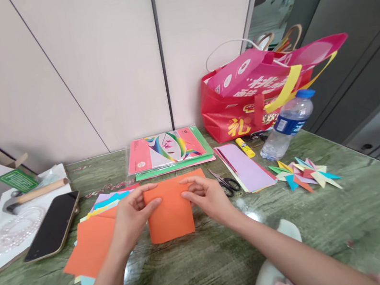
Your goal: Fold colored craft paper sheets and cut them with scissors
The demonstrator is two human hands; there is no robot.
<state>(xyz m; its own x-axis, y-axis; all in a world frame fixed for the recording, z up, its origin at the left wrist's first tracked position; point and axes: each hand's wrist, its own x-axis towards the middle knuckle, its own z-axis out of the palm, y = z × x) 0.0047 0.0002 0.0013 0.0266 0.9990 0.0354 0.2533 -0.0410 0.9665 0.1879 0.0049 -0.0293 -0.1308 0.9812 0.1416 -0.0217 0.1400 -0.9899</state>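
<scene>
Green marbled table [369, 214] before pale panelled wall [115, 67]. Left hand [132, 213] and right hand [208, 197] face each other, angled inward from near side, thumbs in front, fingertips pinching orange paper [170, 216] near upper side edges; paper between them, over table. Red bag [234, 111] near wall, right.

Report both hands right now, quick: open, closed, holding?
Left hand: closed, pinching the upper left edge of the orange paper between thumb and fingers.
Right hand: closed, pinching the same paper's upper right edge.
</scene>
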